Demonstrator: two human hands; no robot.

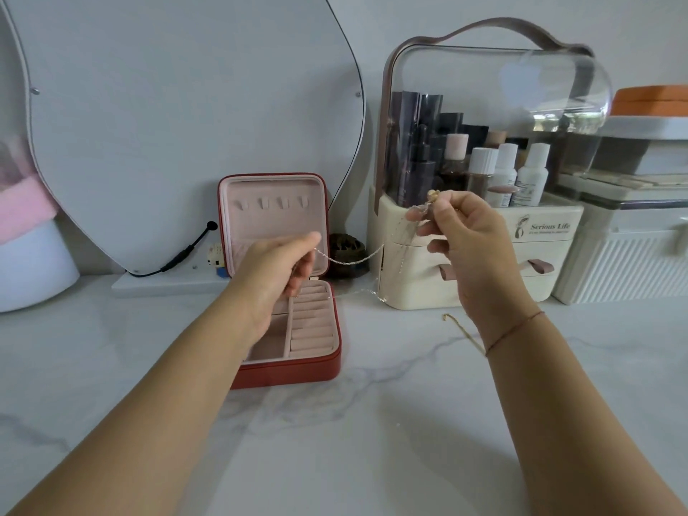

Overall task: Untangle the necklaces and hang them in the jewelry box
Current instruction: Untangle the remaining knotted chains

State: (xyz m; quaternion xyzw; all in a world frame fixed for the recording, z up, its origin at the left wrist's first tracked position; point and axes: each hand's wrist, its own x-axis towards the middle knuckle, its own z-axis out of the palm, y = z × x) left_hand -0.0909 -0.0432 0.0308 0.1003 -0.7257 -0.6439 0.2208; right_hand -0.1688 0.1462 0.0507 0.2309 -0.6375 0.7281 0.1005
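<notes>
- The white marbled surface [372, 433] fills the foreground, and both bare forearms reach out across it.
- A thin gold chain [462, 329] lies on the surface just beside the right wrist, which wears a red thread bracelet [517, 325]; part of the chain is hidden behind the wrist.
- The red jewelry box [329, 366] sits open on the surface under the left forearm. Its pink lid stands upright, with a row of small hooks [271, 203] along the top.
- The left grip [279, 270] is raised in front of the box lid, fingertips pinching one end of a silver necklace [350, 259].
- The necklace sags through the air to the right grip [473, 240], which pinches a bunched part of it with a small gold piece on top. Loose strands hang from there, down to near the surface between box and organiser.
- Behind the right grip stands a cream cosmetics organiser [540, 232] with a clear domed cover and bottles inside.
- A curved mirror [186, 106] leans against the wall behind the box.
</notes>
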